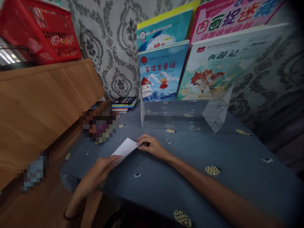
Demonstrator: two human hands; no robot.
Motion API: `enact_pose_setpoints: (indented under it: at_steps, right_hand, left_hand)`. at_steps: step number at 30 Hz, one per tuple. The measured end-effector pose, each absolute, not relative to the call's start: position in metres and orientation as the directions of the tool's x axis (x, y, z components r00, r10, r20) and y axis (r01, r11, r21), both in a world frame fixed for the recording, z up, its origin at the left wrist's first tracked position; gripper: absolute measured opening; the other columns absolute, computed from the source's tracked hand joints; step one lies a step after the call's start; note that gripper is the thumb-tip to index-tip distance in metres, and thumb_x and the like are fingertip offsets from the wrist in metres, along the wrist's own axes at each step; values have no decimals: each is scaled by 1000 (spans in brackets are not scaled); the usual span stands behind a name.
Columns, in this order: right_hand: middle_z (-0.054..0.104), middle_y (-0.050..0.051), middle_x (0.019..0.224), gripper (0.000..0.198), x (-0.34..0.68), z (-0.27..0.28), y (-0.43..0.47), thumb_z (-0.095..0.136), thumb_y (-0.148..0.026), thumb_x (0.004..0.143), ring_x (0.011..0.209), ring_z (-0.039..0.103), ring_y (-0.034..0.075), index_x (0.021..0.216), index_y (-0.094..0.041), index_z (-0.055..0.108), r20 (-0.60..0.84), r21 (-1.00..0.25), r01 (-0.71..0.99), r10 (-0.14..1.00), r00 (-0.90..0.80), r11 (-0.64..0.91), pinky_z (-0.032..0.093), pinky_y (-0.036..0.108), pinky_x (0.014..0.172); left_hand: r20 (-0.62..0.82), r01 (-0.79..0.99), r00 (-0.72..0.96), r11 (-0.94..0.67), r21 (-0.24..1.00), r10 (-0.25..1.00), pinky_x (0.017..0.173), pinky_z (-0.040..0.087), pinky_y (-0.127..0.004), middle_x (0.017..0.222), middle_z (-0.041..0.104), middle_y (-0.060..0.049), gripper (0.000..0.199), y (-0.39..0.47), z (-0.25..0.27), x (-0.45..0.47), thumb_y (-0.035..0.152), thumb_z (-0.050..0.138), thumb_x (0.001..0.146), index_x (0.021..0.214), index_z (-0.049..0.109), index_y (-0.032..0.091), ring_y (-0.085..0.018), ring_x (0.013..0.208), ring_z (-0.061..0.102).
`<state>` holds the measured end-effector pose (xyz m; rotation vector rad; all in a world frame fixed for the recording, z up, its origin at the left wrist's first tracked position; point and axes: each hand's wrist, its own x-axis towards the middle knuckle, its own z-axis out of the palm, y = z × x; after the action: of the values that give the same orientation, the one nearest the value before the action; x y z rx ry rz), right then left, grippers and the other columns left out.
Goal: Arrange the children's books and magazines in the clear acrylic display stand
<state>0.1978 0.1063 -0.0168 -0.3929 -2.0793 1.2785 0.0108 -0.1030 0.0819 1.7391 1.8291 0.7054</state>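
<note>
A white sheet of paper, which looks folded, is held just above the blue-grey tablecloth. My left hand grips its near left end, thumb on top and the other fingers mostly hidden beneath. At the far right corner, my right hand pinches the paper between thumb and curled fingers. A dark band circles my left wrist. Behind my hands stands a clear acrylic book rack.
Several picture books stand upright in the rack. A small book stack lies at the table's back left. Left of the table is a wooden cabinet bearing a red plastic basket and a metal pot.
</note>
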Motion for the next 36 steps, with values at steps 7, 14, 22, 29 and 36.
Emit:
enact_pose_setpoints:
  at_steps: [7,14,22,29,36]
  right_hand:
    - [58,-4,56,44,200,-12,110,84,-57,61,54,48,9,61,-17,68,92,-987,-154,626,-775,-45,38,24,55]
    - [68,0,68,43,200,-5,105,92,-52,52,61,58,11,71,-18,73,-18,-869,-317,666,-746,-380,47,23,58]
    - [68,1,68,46,199,-11,100,89,-53,59,56,54,9,78,-15,73,-23,-880,-288,641,-767,-377,42,24,53]
    - [59,0,61,48,215,22,115,71,-64,76,53,45,11,72,-16,69,231,-972,-177,755,-614,154,37,25,50]
    - [60,2,63,51,223,41,107,55,-64,88,60,52,16,62,-20,63,387,-863,41,710,-588,504,42,27,56]
  left_hand:
    - [-31,443,-173,106,890,984,81,54,-29,100,78,-6,37,-94,95,-4,45,66,83,109,77,20,-23,90,69]
    - [-77,7,-314,83,996,946,69,55,-27,94,77,-10,48,-75,82,-6,43,80,72,109,74,13,-23,83,72]
    - [-92,-234,-330,13,972,940,74,56,-29,94,77,-9,55,-44,37,2,44,84,69,113,69,15,-24,86,72]
    - [110,149,-177,-84,985,978,77,50,-28,92,73,-6,47,-10,40,-10,57,61,88,105,72,14,-19,84,64]
    - [244,198,-193,-206,958,950,102,46,-39,113,74,-9,63,18,43,0,69,55,85,116,70,17,-28,110,64]
